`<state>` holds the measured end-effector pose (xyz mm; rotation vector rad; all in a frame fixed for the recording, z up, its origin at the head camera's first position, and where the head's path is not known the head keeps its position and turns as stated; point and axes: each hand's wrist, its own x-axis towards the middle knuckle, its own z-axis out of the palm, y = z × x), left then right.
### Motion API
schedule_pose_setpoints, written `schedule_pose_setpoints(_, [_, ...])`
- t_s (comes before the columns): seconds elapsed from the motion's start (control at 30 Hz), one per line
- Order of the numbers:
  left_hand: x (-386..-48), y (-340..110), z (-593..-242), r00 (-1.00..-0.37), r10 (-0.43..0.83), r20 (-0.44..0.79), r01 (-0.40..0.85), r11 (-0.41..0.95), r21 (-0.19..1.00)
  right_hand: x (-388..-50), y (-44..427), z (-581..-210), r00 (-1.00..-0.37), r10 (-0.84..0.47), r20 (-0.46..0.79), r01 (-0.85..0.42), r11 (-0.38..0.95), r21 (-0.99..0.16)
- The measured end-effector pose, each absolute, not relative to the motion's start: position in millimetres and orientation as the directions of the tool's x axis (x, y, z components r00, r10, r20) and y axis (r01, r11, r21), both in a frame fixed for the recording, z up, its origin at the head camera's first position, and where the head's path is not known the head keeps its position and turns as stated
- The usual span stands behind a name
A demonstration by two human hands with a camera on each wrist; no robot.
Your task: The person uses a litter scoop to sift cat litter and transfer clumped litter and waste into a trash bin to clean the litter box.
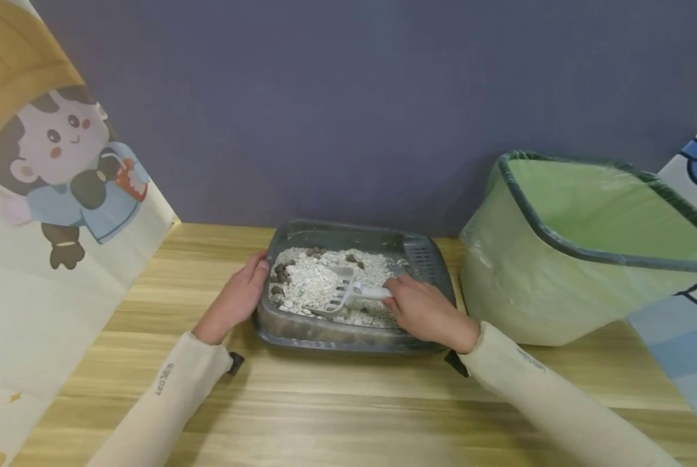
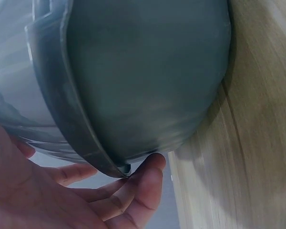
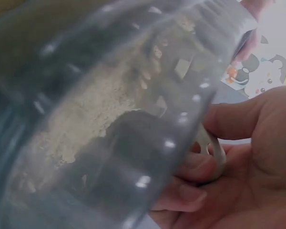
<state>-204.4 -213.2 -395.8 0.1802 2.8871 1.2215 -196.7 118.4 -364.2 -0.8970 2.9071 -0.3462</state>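
Note:
A dark grey litter box [image 1: 336,334] stands on the wooden table, holding pale litter [image 1: 307,282] with brown clumps [image 1: 281,274] mostly along its left side. At the box's left end, my left hand [image 1: 237,295] grips the rim, and the left wrist view shows its fingers [image 2: 150,183] bent about the edge. My right hand [image 1: 426,312] holds a white slotted litter scoop [image 1: 371,293] by the handle, over the box's right half. The scoop's head points left and lies in the litter. In the right wrist view, the translucent box wall [image 3: 138,157] hides most of the scoop.
To the right of the box stands a large bin [image 1: 517,285] with a green-edged liner, close to its right end. A dark blue-grey panel [image 1: 348,110] rises behind. The wooden tabletop [image 1: 336,408] extends in front, and a cartoon-printed wall [image 1: 10,279] borders the left.

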Motion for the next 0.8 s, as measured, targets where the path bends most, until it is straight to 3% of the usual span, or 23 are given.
schedule_pose_setpoints(0.3, [-205.4, -212.2, -395.4, -0.992, 0.118, 0.041, 0.111, 0.688, 0.717, -201.6, 108.2, -358.5, -0.787, -0.617, 0.030, -0.611, 0.771, -0.176])
schedule_pose_setpoints(0.57, [-205.0, -210.0, -391.3, -0.991, 0.126, 0.046, 0.121, 0.692, 0.712, -209.9, 89.8, -360.2, -0.742, -0.638, -0.205, -0.583, 0.766, -0.272])
schedule_pose_setpoints(0.8, [-204.5, -213.4, -392.7, -0.991, 0.123, 0.043, 0.118, 0.709, 0.696, -201.4, 100.1, -369.7, -0.707, -0.704, 0.070, -0.695, 0.672, -0.258])
